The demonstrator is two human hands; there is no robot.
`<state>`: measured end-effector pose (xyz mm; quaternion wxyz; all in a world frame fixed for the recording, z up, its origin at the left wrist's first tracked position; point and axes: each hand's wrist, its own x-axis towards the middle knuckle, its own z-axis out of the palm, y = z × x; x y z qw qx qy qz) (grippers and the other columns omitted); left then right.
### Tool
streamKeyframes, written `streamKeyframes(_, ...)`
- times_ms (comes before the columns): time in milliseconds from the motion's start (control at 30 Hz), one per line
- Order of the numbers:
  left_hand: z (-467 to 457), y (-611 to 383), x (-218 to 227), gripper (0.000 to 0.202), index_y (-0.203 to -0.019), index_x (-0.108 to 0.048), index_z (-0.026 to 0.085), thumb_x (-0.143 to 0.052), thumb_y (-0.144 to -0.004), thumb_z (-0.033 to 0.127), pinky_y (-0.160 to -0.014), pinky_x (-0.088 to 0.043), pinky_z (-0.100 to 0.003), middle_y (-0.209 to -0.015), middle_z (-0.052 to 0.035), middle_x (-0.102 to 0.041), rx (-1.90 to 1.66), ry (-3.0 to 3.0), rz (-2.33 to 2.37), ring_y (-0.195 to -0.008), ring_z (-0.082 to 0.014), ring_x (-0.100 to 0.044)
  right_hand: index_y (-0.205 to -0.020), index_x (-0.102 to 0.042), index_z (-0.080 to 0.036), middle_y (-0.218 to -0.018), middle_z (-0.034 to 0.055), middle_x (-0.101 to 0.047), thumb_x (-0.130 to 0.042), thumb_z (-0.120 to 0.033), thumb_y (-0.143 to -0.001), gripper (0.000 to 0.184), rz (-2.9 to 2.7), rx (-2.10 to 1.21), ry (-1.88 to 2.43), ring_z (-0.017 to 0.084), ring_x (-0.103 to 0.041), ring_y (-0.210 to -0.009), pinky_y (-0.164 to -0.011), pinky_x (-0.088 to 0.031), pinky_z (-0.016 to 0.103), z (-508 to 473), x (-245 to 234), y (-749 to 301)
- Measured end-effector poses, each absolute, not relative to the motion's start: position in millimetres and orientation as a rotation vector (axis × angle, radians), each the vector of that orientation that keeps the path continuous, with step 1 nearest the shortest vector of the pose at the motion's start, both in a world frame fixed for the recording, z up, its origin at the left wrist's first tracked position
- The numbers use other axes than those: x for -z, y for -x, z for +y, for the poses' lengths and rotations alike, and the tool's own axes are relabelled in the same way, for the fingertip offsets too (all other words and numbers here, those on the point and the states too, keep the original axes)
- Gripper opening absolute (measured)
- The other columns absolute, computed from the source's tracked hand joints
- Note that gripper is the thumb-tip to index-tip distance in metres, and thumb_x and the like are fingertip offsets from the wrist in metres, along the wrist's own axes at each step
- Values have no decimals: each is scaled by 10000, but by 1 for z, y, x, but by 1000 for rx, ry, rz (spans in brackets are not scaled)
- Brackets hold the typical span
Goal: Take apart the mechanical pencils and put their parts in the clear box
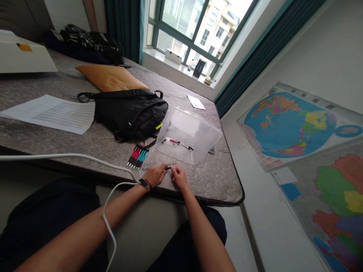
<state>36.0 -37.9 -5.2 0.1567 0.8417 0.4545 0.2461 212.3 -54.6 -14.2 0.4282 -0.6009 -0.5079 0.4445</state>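
Both forearms reached forward over the edge of the mattress [208, 181] — the left hand [154, 175] and right hand [179, 178] closed together, pinching a small dark pen part [168, 168] between them. Just ahead of the right hand sat a clear plastic box [188, 132], loose pens [177, 142] showing through it — a bundle of colored pens [137, 156] lay ahead of the left hand.

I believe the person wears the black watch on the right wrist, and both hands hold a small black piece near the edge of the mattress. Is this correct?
Not quite. The head view shows the black watch on the left wrist, not the right. The rest stands: the left hand and right hand both hold a small black piece near the edge of the mattress.
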Motion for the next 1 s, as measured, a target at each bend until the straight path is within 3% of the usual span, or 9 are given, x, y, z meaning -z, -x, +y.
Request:
streamKeyframes(200, -37, -34, 9, 254, -1122, -566, 228, -427, -985, 390, -769, -486, -298, -964, -66, -713, -696, -2414, 1207, -894, -213, -683, -617, -503, -206, -485, -54, -495, -575, -584, -830, 440, -1298, -1132, 1491, 89, -414, -403, -424, -324, 221, -54, 13, -212)
streamKeyframes(333, -32, -33, 13, 311, -1152, -539, 226, -513, -942, 454, -711, -483, -284, -996, -50, -724, -698, -2307, 1258, -872, -214, -695, -636, -505, -203, -500, -51, -507, -597, -563, -809, 410, -1197, -1189, 1464, 81, -417, -397, -409, -314, 214, -52, 13, -213)
streamKeyframes(667, -26, -31, 16, 313, -1013, -598, 238, -521, -919, 527, -656, -432, -261, -882, -19, -716, -727, -2244, 1268, -777, -193, -671, -589, -512, -191, -458, -43, -476, -570, -623, -824, 495, -1180, -1209, 1493, 73, -398, -364, -381, -279, 214, -48, 12, -211)
streamKeyframes(1000, -23, -32, 14, 356, -1016, -609, 249, -603, -849, 563, -633, -402, -256, -866, -7, -708, -643, -2214, 1295, -768, -192, -659, -559, -520, -184, -417, -54, -448, -625, -539, -792, 438, -1049, -1177, 1502, 69, -364, -347, -361, -247, 214, -43, 18, -212)
